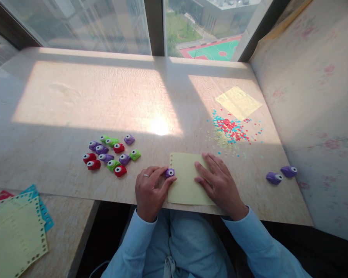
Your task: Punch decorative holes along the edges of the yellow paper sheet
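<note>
- Here's the left hand [149,190], thumb and index finger pinched on a small purple punch [170,173], its white round face dark-marked, at the yellow sheet's [188,193] nine o'clock edge.
- And that sheet: pale, plain, lying flat, a short row of holes [171,160] at ten o'clock.
- Over at three o'clock, the right hand [222,186], fingers spread on the paper, clasping nothing.

Daylight from the window [78,25] backlights everything, glare blows out on the tabletop [159,96], hard-edged shadows, near side shaded, outside hazy.
</note>
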Tool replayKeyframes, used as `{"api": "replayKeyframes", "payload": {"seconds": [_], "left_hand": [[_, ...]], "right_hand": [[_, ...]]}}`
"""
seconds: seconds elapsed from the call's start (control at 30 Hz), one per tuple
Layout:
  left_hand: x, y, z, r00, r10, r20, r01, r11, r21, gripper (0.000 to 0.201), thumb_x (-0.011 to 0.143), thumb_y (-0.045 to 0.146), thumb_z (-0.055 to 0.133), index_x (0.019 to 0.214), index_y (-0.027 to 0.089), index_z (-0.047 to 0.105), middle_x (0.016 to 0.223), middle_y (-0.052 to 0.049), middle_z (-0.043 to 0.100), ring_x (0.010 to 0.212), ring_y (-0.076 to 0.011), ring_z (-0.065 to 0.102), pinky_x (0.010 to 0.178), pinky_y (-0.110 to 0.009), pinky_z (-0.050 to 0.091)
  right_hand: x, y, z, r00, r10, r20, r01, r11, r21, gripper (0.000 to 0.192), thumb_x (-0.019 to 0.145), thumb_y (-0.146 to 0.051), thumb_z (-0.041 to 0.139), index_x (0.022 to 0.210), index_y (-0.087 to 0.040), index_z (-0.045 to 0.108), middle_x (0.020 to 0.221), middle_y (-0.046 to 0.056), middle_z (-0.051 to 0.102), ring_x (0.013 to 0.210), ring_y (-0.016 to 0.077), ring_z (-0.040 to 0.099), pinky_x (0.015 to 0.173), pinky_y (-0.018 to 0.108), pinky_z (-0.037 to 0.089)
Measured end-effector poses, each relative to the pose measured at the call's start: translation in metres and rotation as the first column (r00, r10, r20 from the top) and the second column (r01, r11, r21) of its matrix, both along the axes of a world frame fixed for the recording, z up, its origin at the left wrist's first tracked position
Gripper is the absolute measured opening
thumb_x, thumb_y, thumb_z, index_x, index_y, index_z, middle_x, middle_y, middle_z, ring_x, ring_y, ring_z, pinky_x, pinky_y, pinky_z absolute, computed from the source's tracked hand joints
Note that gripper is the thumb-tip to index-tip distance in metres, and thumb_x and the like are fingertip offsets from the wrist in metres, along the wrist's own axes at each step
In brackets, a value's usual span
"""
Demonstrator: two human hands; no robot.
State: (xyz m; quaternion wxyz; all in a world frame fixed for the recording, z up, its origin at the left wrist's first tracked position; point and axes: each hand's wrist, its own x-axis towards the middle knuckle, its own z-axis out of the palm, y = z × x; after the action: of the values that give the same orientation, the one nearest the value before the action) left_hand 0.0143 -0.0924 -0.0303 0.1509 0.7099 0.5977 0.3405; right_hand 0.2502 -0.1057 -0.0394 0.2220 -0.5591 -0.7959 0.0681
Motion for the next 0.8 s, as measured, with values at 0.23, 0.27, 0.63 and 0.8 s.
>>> {"api": "replayKeyframes", "payload": {"seconds": [0.23,0.27,0.63,0.8], "left_hand": [[-0.003,-0.003,0.002,0.992,0.004,0.126,0.002,0.999,-0.046,0.036,0.086,0.044,0.067,0.115,0.021,0.067,0.103,-0.008,0.068,0.091,-0.0214,0.064,0.080,-0.037,0.052],[-0.004,-0.003,0.003,0.990,0.007,0.138,0.001,0.998,-0.057,0.033,0.087,0.041,0.066,0.113,0.021,0.068,0.104,-0.008,0.068,0.092,-0.0211,0.064,0.081,-0.037,0.052],[-0.008,0.014,0.035,0.827,0.305,0.473,-0.106,0.910,-0.401,0.031,0.085,0.048,0.062,0.086,0.017,0.064,0.074,-0.001,0.066,0.069,-0.0145,0.062,0.064,-0.025,0.050],[-0.013,0.034,0.050,0.933,0.097,0.346,0.097,0.860,-0.501,0.046,0.083,0.054,0.059,0.056,0.019,0.044,0.048,0.005,0.043,0.048,-0.0092,0.043,0.050,-0.023,0.034]], "right_hand": [[0.002,0.000,0.001,0.999,0.021,-0.048,-0.019,0.999,0.028,0.039,0.096,-0.038,0.055,0.130,-0.021,0.062,0.150,0.015,0.046,0.142,0.0311,0.039,0.113,0.055,0.038],[0.002,0.000,0.001,0.998,0.024,-0.050,-0.023,0.999,0.026,0.039,0.095,-0.037,0.056,0.129,-0.021,0.063,0.150,0.015,0.046,0.142,0.0314,0.039,0.112,0.055,0.038],[0.004,0.002,0.005,0.961,-0.016,-0.278,0.039,0.996,0.076,0.033,0.095,-0.030,0.057,0.127,-0.025,0.063,0.138,0.013,0.058,0.131,0.0282,0.052,0.108,0.055,0.045],[0.003,0.003,0.006,0.937,-0.047,-0.347,0.085,0.992,0.095,0.028,0.095,-0.032,0.057,0.120,-0.023,0.066,0.127,0.013,0.065,0.122,0.0272,0.058,0.105,0.053,0.047]]}}
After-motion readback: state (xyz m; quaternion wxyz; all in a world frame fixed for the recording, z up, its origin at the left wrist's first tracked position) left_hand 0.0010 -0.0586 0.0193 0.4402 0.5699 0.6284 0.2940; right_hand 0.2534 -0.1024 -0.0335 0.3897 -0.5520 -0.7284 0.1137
